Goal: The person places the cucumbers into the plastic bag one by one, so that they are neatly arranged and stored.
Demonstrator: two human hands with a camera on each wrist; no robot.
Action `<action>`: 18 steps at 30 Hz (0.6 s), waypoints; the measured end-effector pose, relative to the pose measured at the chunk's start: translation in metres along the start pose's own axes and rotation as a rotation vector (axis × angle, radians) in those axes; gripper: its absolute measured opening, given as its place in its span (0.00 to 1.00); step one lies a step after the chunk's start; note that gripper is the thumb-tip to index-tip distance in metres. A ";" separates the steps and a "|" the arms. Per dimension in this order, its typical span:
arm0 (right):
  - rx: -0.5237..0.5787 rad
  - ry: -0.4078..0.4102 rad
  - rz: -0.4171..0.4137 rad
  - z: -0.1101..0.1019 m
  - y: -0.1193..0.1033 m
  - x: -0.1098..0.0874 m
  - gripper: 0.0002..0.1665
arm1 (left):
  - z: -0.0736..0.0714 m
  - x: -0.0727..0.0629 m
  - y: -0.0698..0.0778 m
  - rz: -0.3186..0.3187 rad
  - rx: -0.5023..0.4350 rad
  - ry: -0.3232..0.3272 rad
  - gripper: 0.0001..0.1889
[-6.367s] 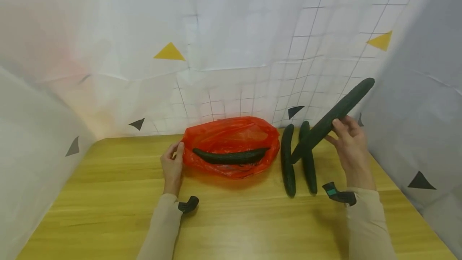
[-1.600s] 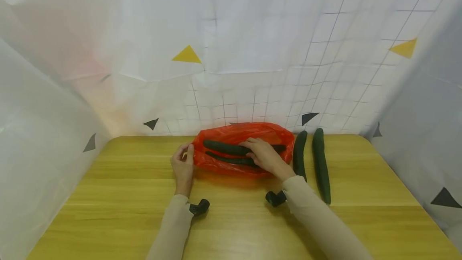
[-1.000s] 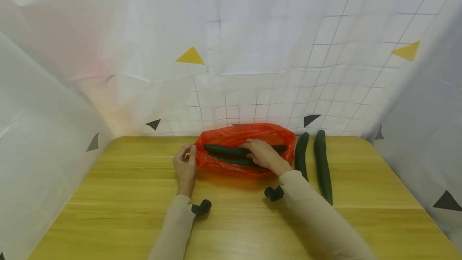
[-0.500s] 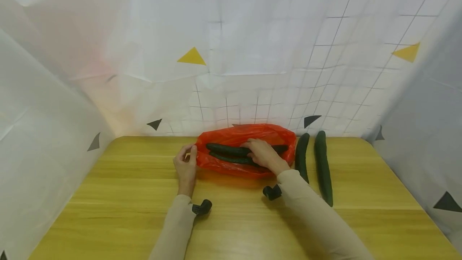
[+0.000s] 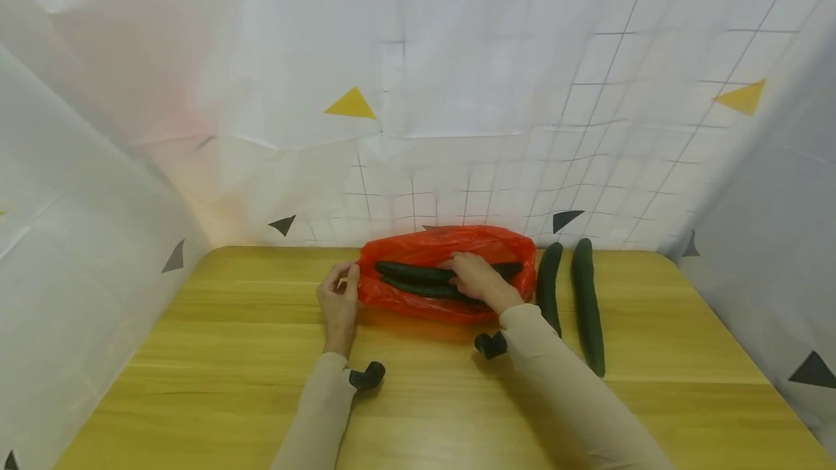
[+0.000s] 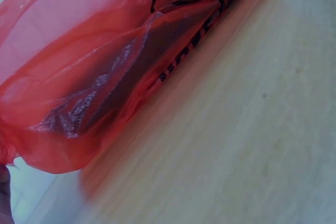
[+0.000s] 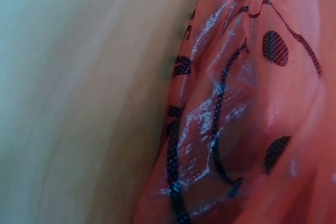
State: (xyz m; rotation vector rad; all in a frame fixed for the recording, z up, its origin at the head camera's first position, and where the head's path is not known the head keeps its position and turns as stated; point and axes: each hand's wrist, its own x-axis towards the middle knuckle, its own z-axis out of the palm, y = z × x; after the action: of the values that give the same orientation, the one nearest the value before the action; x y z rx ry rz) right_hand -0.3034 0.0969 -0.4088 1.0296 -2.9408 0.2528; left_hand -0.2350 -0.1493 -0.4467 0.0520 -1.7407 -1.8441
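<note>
An orange-red plastic bag (image 5: 451, 238) lies open-mouthed at the back of the table, with two dark green cucumbers inside. My left hand (image 5: 339, 303) pinches the bag's left edge between thumb and fingers. Reaching into the mouth, my right hand (image 5: 478, 279) has its fingers curled over the rear cucumber (image 5: 408, 272) near its middle. The front cucumber (image 5: 418, 289) lies alongside, its right part hidden by that hand. In the left wrist view, a dark shape shows through the bag wall (image 6: 105, 77). Only printed bag plastic (image 7: 226, 114) and tabletop fill the right wrist view.
Right of the bag, a curved cucumber (image 5: 548, 285) and a longer cucumber (image 5: 589, 310) lie side by side on the wooden table (image 5: 215, 354). The right sleeve (image 5: 568, 383) passes close to them. A white sheet wall (image 5: 451, 165) stands behind.
Since the oldest frame, my right hand has carried a cucumber from the right into the bag. Over the last frames it sank lower there. My left hand keeps holding the bag's edge.
</note>
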 end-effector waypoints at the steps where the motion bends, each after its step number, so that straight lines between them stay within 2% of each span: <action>1: 0.010 -0.003 -0.001 0.000 0.000 0.000 0.22 | 0.000 0.000 0.000 -0.003 0.006 -0.004 0.11; 8: 0.054 -0.040 -0.023 0.005 0.002 -0.004 0.25 | -0.001 -0.003 0.000 -0.014 0.027 -0.043 0.11; 11: 0.062 -0.038 -0.044 0.007 0.002 -0.006 0.26 | -0.001 -0.004 -0.001 -0.026 0.037 -0.065 0.12; 13: 0.070 -0.028 -0.064 0.007 0.002 -0.008 0.27 | -0.002 -0.004 -0.008 -0.028 0.036 -0.070 0.12; 18: 0.051 -0.023 -0.103 0.006 0.002 -0.011 0.27 | -0.002 -0.006 -0.009 -0.031 0.022 -0.081 0.13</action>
State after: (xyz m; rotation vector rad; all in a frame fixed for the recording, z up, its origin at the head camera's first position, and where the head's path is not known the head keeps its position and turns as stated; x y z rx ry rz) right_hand -0.2955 0.1045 -0.4163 1.1945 -2.9042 0.3170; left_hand -0.2325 -0.1492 -0.4572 0.0130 -1.8258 -1.8727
